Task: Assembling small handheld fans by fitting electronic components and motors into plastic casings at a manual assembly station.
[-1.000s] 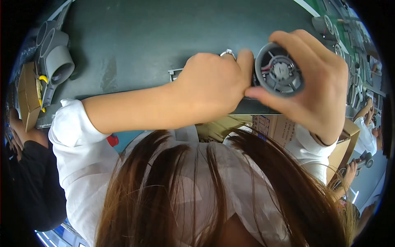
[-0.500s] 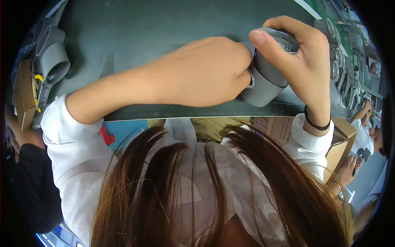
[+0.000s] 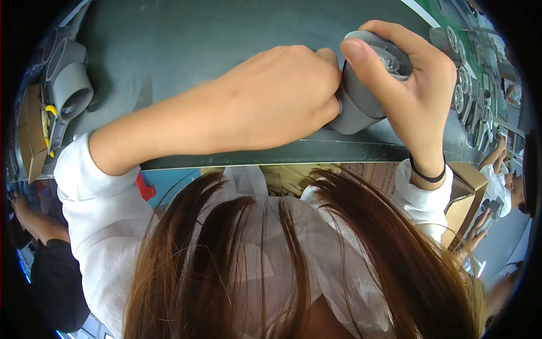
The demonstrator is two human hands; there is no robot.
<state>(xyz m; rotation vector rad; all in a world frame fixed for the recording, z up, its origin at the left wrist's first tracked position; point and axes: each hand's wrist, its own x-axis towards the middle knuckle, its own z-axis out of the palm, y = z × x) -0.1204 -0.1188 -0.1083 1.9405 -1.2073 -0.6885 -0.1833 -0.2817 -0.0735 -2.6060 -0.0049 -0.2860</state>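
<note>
In the head view, a grey cylindrical housing (image 3: 361,96) sits tilted near the front edge of the dark green tabletop (image 3: 197,45), and everything else is placed from it. Its open end, turned up and away from the person, shows pale inner parts. The right hand (image 3: 415,93) wraps over that upper end from the right side, thumb laid across the rim and fingers closed down the far wall, so it is clamped on the housing. The left hand (image 3: 282,101) lies just left of the housing, curled into a loose fist whose knuckles press against the housing's lower side; whether its fingers pinch anything beneath cannot be told, since the back of the hand hides them. A black band (image 3: 427,174) circles the right wrist, below the housing.

Far left of the housing, at the tabletop's left end, more grey tube-shaped parts (image 3: 70,90) lie together, with a brown cardboard box (image 3: 31,135) beside them. To the right of the housing, a row of grey round parts (image 3: 466,85) runs along the tabletop's far right. Below the housing, past the tabletop edge, hang the person's long brown hair (image 3: 254,260) and white sleeves (image 3: 96,198). Another cardboard box (image 3: 468,198) shows lower right of the housing, and another person's arm (image 3: 34,220) shows lower left.
</note>
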